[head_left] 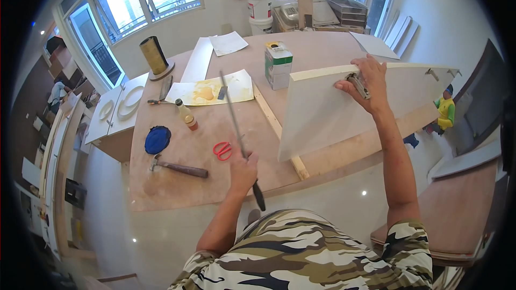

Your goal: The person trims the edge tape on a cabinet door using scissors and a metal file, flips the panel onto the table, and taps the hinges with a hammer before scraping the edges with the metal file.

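My left hand (244,173) is closed around a long metal file (232,110), gripping it near its black handle, with the blade pointing up and away over the table. My right hand (372,83) grips the top edge of a white cabinet door (328,110) that stands on edge, tilted. Its thumb lies on the door's face beside a metal hinge (357,85); more hinges (431,74) show farther along. Under the door runs a wooden strip (279,131). Red-handled scissors (222,151) and a hammer (180,168) lie left of my left hand.
On the wooden table (161,196) are a blue round pad (157,139), a bottle (186,114), a glue-smeared sheet (236,86), a green-white can (278,67) and an edging roll (154,56). A person (445,110) in yellow and green is beyond the door, at right.
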The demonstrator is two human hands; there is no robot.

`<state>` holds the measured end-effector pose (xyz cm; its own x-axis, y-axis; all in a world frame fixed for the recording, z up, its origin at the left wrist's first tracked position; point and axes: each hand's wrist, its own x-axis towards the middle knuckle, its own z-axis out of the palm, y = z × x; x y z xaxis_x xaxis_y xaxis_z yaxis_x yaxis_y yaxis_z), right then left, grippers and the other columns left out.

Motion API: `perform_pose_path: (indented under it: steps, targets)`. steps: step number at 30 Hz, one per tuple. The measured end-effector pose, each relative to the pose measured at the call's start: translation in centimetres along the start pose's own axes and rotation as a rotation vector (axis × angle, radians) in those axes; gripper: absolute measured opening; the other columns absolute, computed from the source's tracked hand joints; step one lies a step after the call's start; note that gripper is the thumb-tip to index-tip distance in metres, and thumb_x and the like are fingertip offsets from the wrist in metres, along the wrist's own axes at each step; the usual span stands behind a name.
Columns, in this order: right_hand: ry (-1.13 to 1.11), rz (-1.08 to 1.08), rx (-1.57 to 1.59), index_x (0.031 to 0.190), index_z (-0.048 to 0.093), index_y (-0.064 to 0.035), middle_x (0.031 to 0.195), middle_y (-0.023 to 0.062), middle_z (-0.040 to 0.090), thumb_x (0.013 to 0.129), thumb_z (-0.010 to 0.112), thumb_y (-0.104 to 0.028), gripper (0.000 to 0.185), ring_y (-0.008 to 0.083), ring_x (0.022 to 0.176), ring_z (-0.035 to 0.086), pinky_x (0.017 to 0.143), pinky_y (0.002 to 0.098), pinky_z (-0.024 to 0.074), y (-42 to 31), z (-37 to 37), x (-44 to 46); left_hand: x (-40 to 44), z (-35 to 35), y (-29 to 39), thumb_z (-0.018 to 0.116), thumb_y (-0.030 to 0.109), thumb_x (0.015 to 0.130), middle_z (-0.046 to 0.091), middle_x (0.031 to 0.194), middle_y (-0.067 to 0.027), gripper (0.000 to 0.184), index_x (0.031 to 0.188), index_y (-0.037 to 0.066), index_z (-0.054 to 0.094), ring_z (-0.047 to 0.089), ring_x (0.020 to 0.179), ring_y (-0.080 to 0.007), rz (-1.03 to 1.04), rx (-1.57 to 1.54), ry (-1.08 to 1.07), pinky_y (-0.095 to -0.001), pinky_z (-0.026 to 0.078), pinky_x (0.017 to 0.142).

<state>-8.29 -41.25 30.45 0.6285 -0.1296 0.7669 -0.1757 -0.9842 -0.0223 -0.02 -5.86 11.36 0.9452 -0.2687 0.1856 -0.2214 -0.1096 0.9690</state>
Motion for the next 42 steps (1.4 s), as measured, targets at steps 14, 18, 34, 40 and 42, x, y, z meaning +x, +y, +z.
perform_pose_path:
  steps: [14,18,34,40,42]
  targets:
    - [0.053,-0.011,0.003,0.114,0.066,-0.0056,0.116,0.0173,0.067,0.064,0.084,-0.065,0.080,0.0459,0.130,0.050,0.112,0.0696,0.0227,-0.5,-0.3,0.0,4.9,6.5,15.8,0.056,0.000,0.089,0.044,0.139,-0.0241,0.088,0.162,0.006,0.007,0.067,0.086,-0.0336,0.466,-0.001,-0.133,-0.0362,0.054,0.078]
    - [0.030,-0.002,-0.008,0.114,0.065,-0.0055,0.118,0.0177,0.066,0.064,0.084,-0.065,0.080,0.0462,0.130,0.050,0.112,0.0694,0.0226,-0.7,-0.2,0.1,5.0,7.5,15.4,0.056,0.001,0.088,0.051,0.104,-0.0151,0.089,0.162,0.008,0.008,0.060,0.077,-0.0258,0.492,0.043,-0.098,-0.0318,0.052,0.074]
    - [-0.002,0.003,-0.010,0.117,0.064,-0.0065,0.121,0.0217,0.064,0.066,0.082,-0.066,0.080,0.0469,0.133,0.047,0.113,0.0693,0.0216,-0.4,0.0,0.1,3.0,6.5,12.4,0.054,-0.001,0.088,0.066,0.092,-0.0240,0.089,0.162,0.008,0.007,0.061,0.062,-0.0357,0.459,0.022,-0.142,-0.0397,0.050,0.061]
    - [0.024,-0.020,-0.013,0.117,0.064,-0.0066,0.122,0.0213,0.063,0.068,0.083,-0.063,0.077,0.0473,0.131,0.048,0.111,0.0701,0.0229,-0.6,-0.4,-0.1,3.9,8.0,13.8,0.054,-0.002,0.085,0.067,0.108,-0.0286,0.091,0.162,0.008,0.006,0.064,0.067,-0.0398,0.502,-0.013,-0.107,-0.0401,0.052,0.064]
    - [0.017,-0.014,0.008,0.117,0.064,-0.0067,0.121,0.0205,0.063,0.068,0.083,-0.063,0.077,0.0472,0.131,0.048,0.111,0.0706,0.0228,-0.4,-0.3,-0.6,3.0,8.1,12.5,0.053,-0.002,0.085,0.067,0.110,-0.0296,0.091,0.162,0.008,0.006,0.066,0.070,-0.0411,0.474,0.029,-0.116,-0.0404,0.052,0.065]
